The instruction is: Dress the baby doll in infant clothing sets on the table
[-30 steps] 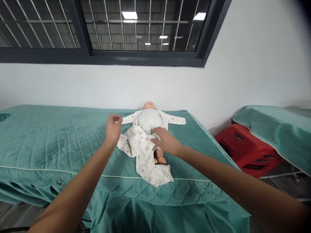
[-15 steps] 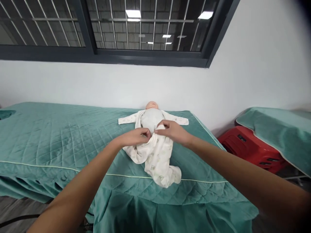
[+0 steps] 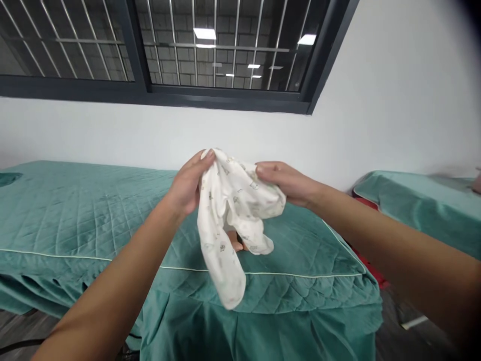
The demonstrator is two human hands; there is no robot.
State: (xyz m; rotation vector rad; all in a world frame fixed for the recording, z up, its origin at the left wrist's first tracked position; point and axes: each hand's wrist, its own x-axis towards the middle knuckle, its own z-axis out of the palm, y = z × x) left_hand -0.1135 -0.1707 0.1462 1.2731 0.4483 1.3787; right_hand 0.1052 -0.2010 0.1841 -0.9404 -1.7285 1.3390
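Note:
Held up by its top edge, a pair of white printed baby pants (image 3: 240,193) hangs over the bed with its two legs dangling. My left hand (image 3: 191,180) grips the left end of that edge, thumb on top. At the other end my right hand (image 3: 283,181) pinches the cloth. Behind the pants lies a baby doll; only its small feet (image 3: 236,241) show below the cloth, and the rest of it is hidden.
The bed has a green quilted cover (image 3: 93,215) with pale piping. To the right stands another green-covered surface (image 3: 421,200) with something red (image 3: 366,201) under it. A white wall (image 3: 112,133) and a barred window (image 3: 225,50) are behind the bed.
Both hands have lifted the pants off the doll's lower body and spread the top edge apart. The cloth now covers the view of the doll's head and torso.

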